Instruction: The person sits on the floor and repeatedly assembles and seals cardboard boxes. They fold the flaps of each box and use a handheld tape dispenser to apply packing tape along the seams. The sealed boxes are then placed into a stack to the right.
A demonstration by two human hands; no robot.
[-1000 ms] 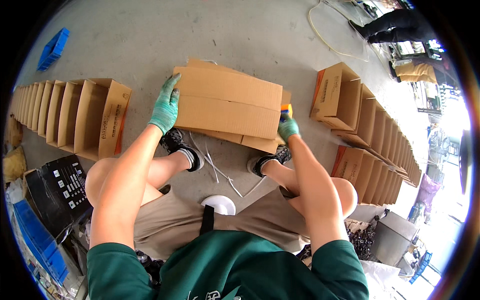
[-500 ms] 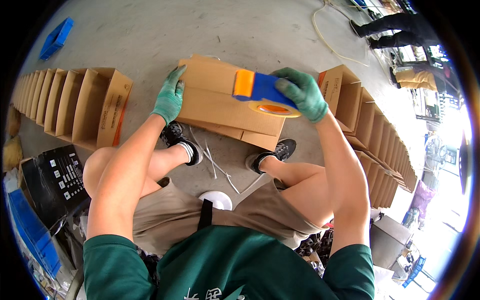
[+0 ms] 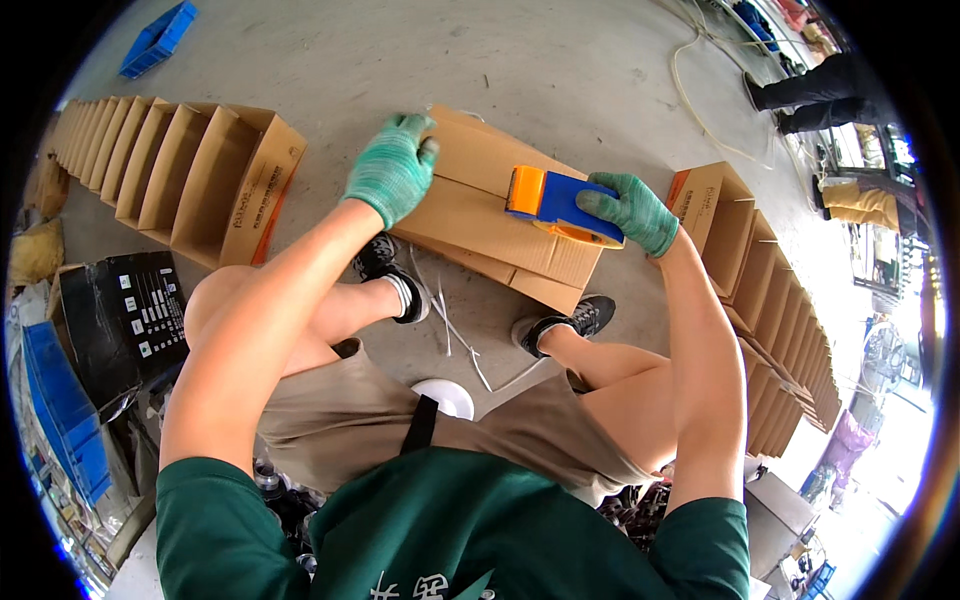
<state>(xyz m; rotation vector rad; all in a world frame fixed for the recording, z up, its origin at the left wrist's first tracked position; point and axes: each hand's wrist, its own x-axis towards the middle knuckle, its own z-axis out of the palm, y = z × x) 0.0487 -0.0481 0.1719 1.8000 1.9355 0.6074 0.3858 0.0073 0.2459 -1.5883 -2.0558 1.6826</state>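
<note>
A closed brown cardboard box (image 3: 470, 205) lies on the floor between my feet, its flaps folded over and a seam running along the top. My left hand (image 3: 393, 170), in a green knit glove, is at the box's left end with its fingers curled over the far corner; part of the fingertips is hidden. In the matching glove, my right hand (image 3: 638, 212) grips a tape dispenser (image 3: 560, 200) with a blue body and an orange front. Its yellowish tape roll shows underneath. The dispenser is over the right half of the box top.
Rows of open cartons stand left (image 3: 225, 190) and right (image 3: 730, 225). A blue crate (image 3: 158, 40) sits far left, a black printed box (image 3: 120, 320) nearer. White strap scraps (image 3: 450, 325) lie by my shoes. Another person's legs (image 3: 820, 95) are at far right beside a pale hose (image 3: 680, 80).
My left hand has gone from lying along the box's left end to curling over its far corner. The dispenser stays over the right half in my right hand. The whole view has shifted.
</note>
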